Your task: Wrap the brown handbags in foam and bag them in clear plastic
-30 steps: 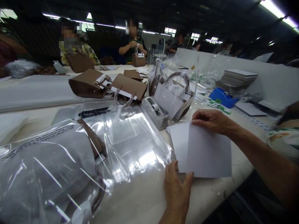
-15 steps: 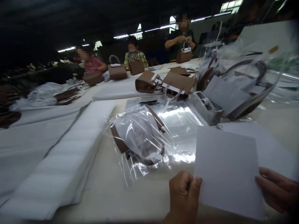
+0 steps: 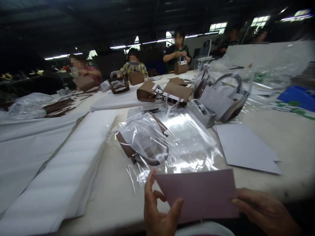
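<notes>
A stiff sheet of card (image 3: 200, 193), pale with a pinkish-grey tint, is held low in front of me, above the table's front edge. My left hand (image 3: 161, 209) grips its left side, thumb on the near face and index finger at the upper left corner. At the right edge, my right hand (image 3: 263, 208) pinches it between thumb and fingers. Just beyond lies a brown handbag (image 3: 125, 142) in a clear plastic bag, its front wrapped in white paper. Clear plastic sleeves (image 3: 194, 144) lie flat beside it. More white card (image 3: 243, 147) rests on the table to the right.
A tape dispenser (image 3: 203, 113) stands beyond the sleeves, near another plastic-wrapped bag (image 3: 221, 98). Brown handbags (image 3: 177, 91) sit further back. White foam sheets (image 3: 73, 164) are piled on the left. Several co-workers are across the table, one handling a small handbag (image 3: 180, 67).
Both hands have brought the card left and lower, and it has tipped from upright to a flatter angle. My view has swung right. A co-worker's handbag at the back left has been tilted.
</notes>
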{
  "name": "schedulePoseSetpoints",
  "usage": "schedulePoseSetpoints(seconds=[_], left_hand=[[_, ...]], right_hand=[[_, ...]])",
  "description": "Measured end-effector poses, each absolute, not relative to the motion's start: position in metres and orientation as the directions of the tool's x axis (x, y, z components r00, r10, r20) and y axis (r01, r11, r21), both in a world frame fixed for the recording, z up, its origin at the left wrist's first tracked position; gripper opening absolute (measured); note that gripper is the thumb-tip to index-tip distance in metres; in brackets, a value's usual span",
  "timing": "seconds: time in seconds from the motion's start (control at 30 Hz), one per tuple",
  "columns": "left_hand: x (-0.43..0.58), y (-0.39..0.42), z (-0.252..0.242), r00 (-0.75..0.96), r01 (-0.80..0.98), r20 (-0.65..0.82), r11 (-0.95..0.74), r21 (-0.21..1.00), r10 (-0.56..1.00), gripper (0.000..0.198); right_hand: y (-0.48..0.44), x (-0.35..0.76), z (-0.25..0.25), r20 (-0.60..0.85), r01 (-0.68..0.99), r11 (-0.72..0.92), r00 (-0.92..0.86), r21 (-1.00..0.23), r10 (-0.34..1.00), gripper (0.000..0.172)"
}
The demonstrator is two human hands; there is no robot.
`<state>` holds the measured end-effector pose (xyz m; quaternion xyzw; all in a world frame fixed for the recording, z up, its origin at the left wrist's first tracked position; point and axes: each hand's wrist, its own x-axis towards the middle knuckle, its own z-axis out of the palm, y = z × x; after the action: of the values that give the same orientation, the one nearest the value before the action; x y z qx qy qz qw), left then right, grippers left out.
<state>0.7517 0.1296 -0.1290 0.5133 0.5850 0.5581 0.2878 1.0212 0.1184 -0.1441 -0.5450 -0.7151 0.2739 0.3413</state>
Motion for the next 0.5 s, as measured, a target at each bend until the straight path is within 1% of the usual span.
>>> schedulePoseSetpoints(seconds=[0.03,0.07,0.1,0.13,0.17,0.2,0.27,0.33,0.4,0.43,0.47,0.5], left_hand=[[0.756,0.129,-0.130,-0.338,0.110,0.041,-0.004,0.994,0.940,0.068],[0.757,0.129,-0.133,-0.332,-0.046,-0.121,0.112,0.993,0.935,0.061],[0.758,0.131,-0.136,-0.306,-0.172,-0.240,0.195,0.966,0.921,0.052],[0.756,0.133,-0.140,-0.274,-0.263,-0.316,0.245,0.933,0.908,0.043],[0.755,0.136,-0.144,-0.252,-0.327,-0.355,0.266,0.907,0.900,0.038],[0.753,0.138,-0.149,-0.237,-0.375,-0.369,0.266,0.888,0.899,0.034],[0.750,0.140,-0.157,-0.205,-0.436,-0.380,0.263,0.860,0.902,0.034],[0.749,0.140,-0.162,-0.195,-0.474,-0.392,0.263,0.840,0.899,0.034],[0.749,0.140,-0.166,-0.186,-0.493,-0.415,0.281,0.823,0.891,0.034],[0.749,0.140,-0.167,-0.183,-0.497,-0.433,0.297,0.815,0.883,0.036],[0.749,0.140,-0.169,-0.179,-0.496,-0.459,0.323,0.806,0.870,0.038],[0.750,0.139,-0.172,-0.175,-0.486,-0.486,0.354,0.799,0.856,0.041]], right_hand=[[0.118,1.014,-0.134,0.141,0.513,0.220,-0.188,-0.830,0.972,0.020],[0.118,1.008,-0.127,0.064,0.404,0.151,-0.220,-0.902,0.973,0.022],[0.117,1.002,-0.122,-0.032,0.274,0.046,-0.272,-0.961,0.962,0.025],[0.117,0.996,-0.119,-0.131,0.137,-0.090,-0.329,-0.986,0.935,0.027],[0.118,0.991,-0.119,-0.210,0.008,-0.224,-0.385,-0.974,0.899,0.030],[0.118,0.986,-0.121,-0.265,-0.100,-0.338,-0.431,-0.936,0.863,0.034],[0.119,0.977,-0.127,-0.324,-0.231,-0.486,-0.504,-0.843,0.801,0.040],[0.120,0.971,-0.133,-0.331,-0.292,-0.542,-0.541,-0.788,0.773,0.042],[0.119,0.967,-0.134,-0.347,-0.286,-0.556,-0.542,-0.780,0.766,0.044],[0.118,0.967,-0.133,-0.359,-0.249,-0.540,-0.521,-0.804,0.774,0.043],[0.117,0.967,-0.130,-0.362,-0.177,-0.488,-0.470,-0.855,0.805,0.042],[0.116,0.968,-0.126,-0.341,-0.067,-0.393,-0.379,-0.917,0.860,0.039]])
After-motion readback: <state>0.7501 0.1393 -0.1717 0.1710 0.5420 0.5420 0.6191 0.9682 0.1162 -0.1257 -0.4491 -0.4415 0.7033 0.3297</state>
